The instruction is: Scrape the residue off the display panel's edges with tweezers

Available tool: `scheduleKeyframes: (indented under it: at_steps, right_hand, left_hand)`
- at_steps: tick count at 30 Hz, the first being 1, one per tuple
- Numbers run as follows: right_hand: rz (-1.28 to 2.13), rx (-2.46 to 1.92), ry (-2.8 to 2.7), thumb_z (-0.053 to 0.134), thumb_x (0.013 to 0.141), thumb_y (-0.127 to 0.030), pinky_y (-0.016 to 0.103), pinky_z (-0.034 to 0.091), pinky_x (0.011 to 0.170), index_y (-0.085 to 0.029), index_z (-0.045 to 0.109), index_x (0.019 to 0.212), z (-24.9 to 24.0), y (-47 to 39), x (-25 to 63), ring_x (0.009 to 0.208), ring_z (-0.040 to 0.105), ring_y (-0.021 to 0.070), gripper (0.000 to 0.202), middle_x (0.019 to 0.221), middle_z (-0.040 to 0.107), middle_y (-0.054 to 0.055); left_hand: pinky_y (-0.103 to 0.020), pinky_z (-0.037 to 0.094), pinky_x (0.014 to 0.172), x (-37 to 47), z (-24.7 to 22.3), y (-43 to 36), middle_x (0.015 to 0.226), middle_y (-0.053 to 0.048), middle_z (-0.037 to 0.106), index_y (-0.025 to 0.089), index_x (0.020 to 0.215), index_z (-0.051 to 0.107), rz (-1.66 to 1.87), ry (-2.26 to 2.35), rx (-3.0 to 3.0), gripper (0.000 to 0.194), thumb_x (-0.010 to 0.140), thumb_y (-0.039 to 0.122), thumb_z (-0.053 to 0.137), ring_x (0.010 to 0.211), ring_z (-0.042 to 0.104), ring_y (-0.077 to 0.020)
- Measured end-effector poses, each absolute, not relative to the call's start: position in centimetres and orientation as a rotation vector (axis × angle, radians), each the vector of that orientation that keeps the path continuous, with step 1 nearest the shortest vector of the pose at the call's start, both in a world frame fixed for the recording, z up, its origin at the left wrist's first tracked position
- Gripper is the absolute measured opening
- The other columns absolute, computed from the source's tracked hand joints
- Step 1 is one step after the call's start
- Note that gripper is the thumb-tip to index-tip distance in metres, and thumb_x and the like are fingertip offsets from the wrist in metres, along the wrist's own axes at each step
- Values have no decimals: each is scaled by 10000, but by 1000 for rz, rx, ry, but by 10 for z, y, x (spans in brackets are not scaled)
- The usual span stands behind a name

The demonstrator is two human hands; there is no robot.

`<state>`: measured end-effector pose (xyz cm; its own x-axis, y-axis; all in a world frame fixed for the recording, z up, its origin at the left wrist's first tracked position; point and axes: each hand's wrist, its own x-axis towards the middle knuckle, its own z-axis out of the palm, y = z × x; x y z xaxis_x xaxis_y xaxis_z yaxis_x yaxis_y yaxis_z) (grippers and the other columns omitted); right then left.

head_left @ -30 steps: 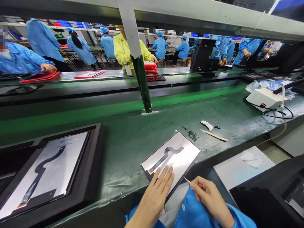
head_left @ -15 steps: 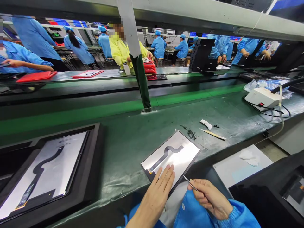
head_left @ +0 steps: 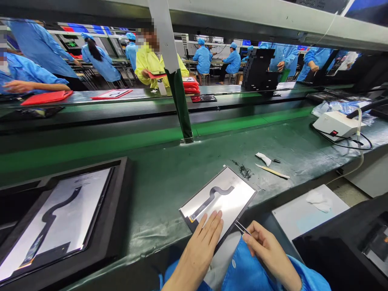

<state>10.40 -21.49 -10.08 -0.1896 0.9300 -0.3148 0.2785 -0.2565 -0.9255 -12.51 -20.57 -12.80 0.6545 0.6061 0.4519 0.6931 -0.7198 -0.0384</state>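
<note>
The left hand (head_left: 198,248) is lying flat, palm down, its fingers pointing ahead by the near edge of the table (head_left: 157,194). The right hand (head_left: 263,243) is curling just off that edge, thumb and finger pinching.

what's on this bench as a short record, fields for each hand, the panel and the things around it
left hand: flat on the display panel
right hand: holds tweezers, prongs parted, tips at panel's edge
panel: silvery, dark curved cable, overhangs green bench
beyond panel: black scraps, pale-handled blade
far left: second panel in black tray
tip contact: cannot tell
</note>
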Motion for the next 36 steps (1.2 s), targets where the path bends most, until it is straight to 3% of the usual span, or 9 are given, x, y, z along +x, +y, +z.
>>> scheduleKeyframes:
  at_steps: [6, 9, 14, 24, 30, 33, 36]
  right_hand:
    - [1029, -1570, -1750, 487, 959, -447, 247, 483, 662, -234, 640, 927, -97, -225, 102, 703, 664, 173, 264, 790, 698, -1]
    - [889, -1550, -1809, 474, 978, -422, 234, 509, 660, -252, 648, 991, -101, -228, 101, 700, 699, 168, 243, 809, 729, -11]
    - [815, -1514, -1832, 449, 991, -453, 233, 530, 646, -262, 663, 936, -100, -228, 100, 679, 699, 169, 292, 783, 714, -4]
    - [978, -1563, -1732, 504, 957, -494, 286, 460, 624, -273, 647, 825, -97, -225, 97, 636, 633, 200, 294, 738, 659, 22]
    - [1024, -1579, -1690, 502, 941, -536, 285, 421, 601, -251, 600, 734, -93, -222, 97, 597, 568, 176, 365, 684, 616, 14]
    - [1256, -1601, -1532, 539, 876, -621, 256, 368, 502, -225, 556, 673, -91, -215, 97, 512, 479, 135, 446, 576, 527, -16]
    - [1672, -1552, -1206, 634, 742, -694, 214, 212, 375, -210, 506, 637, -91, -206, 99, 369, 296, 58, 511, 471, 423, -79]
  left_hand:
    - [-488, 410, 1109, -124, -131, -207, 1529, -153, 406, 37, 1551, 93, -642, -1101, -2670, 883, 703, -143, 265, 1456, 303, -266]
    - [-484, 402, 1117, -124, -131, -208, 1523, -154, 417, 35, 1551, 95, -627, -1112, -2691, 922, 666, -151, 270, 1458, 298, -265]
    - [-492, 401, 1118, -125, -128, -208, 1526, -157, 412, 30, 1551, 92, -616, -1112, -2710, 977, 608, -140, 282, 1462, 283, -271]
    - [-503, 347, 1143, -120, -135, -210, 1536, -159, 398, 13, 1520, 205, -624, -1149, -2673, 921, 614, -110, 316, 1477, 242, -279]
    - [-527, 292, 1168, -116, -136, -211, 1608, -137, 242, 99, 1481, 334, -438, -1147, -2715, 767, 731, -41, 414, 1490, 165, -319]
    - [-541, 278, 1168, -113, -136, -210, 1628, -142, 160, 107, 1446, 387, -506, -1110, -2741, 725, 740, -44, 458, 1490, 136, -353]
    - [-536, 296, 1160, -110, -139, -209, 1629, -152, 156, 96, 1408, 435, -565, -1080, -2748, 697, 730, -60, 474, 1491, 124, -368]
